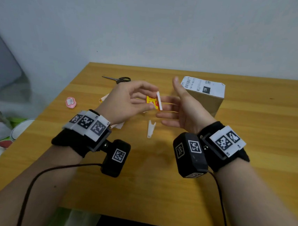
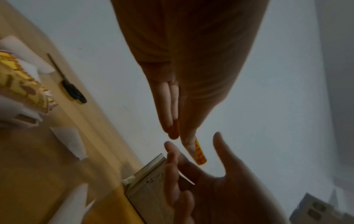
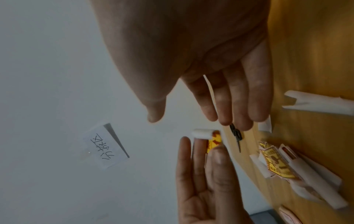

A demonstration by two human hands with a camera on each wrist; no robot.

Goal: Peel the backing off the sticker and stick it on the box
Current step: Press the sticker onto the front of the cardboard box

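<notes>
**Entry: sticker held, backing partly lifted, box not yet reached**

Landmark: brown cardboard box with a white printed shipping label (image 1: 205,98), standing toward the far side of the wooden table (image 1: 249,159).

- Small yellow-and-red paper sticker (image 1: 152,102): I logged it in the air just left of the box, clear of the table, pinched between thumb and fingers of the left hand (image 1: 127,101).
- White backing strip (image 1: 159,101): stood up from the sticker's right edge, still attached as far as I could tell.
- Right hand (image 1: 181,108): between sticker and box, fingers straight and spread, holding nothing; fingertips were near the strip.
- Loose white paper scrap (image 1: 150,129): on the table nearer me than the box.
- Black-handled scissors (image 1: 118,79): far-left of the box, near the back edge.
- Pink round-cornered item (image 1: 70,102): well left of the box.
- More yellow printed sheets (image 3: 275,163): on the table under the left hand.

Handling note, my judgement: pinch the raised strip with the right hand and draw it back low along the sticker, while the left grips only a margin so the adhesive stays off the fingers.

Room: the box's near face and top looked unobstructed; bare table lay right of the box and toward me.
</notes>
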